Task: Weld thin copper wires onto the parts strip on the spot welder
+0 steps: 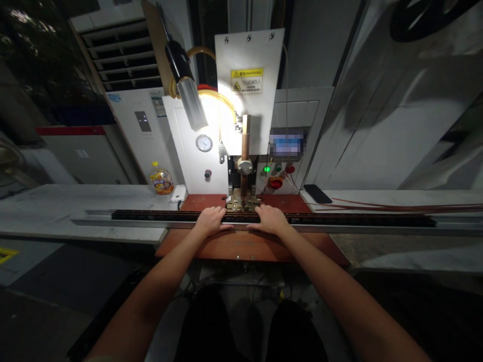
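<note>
A long metal rail [124, 221] lies crosswise in front of me, with a dark strip assembly [354, 219] along it. My left hand [211, 221] grips the rail left of the machine's tip, fingers over the far side and thumb along the near side. My right hand [270, 220] grips it the same way on the right. Between and just behind them, a vertical copper rod [245, 146] comes down to a small brass fixture [236, 200]. Whether the rod's tip touches the strips, I cannot tell. My fingertips are partly hidden.
Behind stands a white machine [247, 55] with a pressure gauge [204, 143], a screen [287, 145] and buttons. A lamp [190, 95] lights it. A bottle [161, 180] and a phone [317, 193] sit at the sides. Thin brown strips [396, 206] lie right; a reddish-brown board [245, 246] is below the rail.
</note>
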Demonstrator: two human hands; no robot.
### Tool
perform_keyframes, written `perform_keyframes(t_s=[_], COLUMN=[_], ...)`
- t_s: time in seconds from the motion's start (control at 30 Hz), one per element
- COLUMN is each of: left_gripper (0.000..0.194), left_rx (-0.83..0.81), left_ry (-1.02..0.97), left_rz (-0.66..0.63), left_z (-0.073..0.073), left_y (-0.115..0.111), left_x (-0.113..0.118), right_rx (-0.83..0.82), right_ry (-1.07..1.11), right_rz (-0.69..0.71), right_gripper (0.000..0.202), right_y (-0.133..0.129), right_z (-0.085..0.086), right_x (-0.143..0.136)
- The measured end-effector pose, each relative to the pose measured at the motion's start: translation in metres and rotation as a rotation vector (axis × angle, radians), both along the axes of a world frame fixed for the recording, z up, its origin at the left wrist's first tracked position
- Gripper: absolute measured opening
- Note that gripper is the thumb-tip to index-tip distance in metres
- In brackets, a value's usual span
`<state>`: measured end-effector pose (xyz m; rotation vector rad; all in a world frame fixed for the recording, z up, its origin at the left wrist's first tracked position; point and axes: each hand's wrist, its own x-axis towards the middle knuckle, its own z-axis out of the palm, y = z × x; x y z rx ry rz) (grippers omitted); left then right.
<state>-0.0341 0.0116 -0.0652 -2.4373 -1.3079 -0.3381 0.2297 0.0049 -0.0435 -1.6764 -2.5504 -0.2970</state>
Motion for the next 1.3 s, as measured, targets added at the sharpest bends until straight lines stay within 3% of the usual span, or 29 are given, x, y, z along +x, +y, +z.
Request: perform_keyframes(t_s=[0.57, 0.77, 0.93, 1.3], left_gripper=[0.061, 0.070, 0.070, 0.066], left_rx=[-0.025, -0.006, -0.005, 0.016], left_ry=[-0.025, -0.041, -0.038, -0.024], left_rz=[0.034, -0.028, -0.023, -0.044], left_z=[0.006, 0.015, 0.008, 0.000], left_y=[-0.005, -0.006, -0.008, -0.003], left_x=[0.007, 0.034, 0.052, 0.047], right_rx=[0.057, 0.075, 0.089, 0.106], right_ry=[-0.003, 0.003, -0.002, 0.009], right_rz=[-0.009, -0.013, -0.007, -0.007], right_gripper=[0.075, 0.074, 0.069, 0.069], right_y=[-0.002, -0.003, -0.003, -0.002], right_z=[-0.007, -0.008, -0.008, -0.008], right_x=[-0.001, -0.002, -0.001, -0.002])
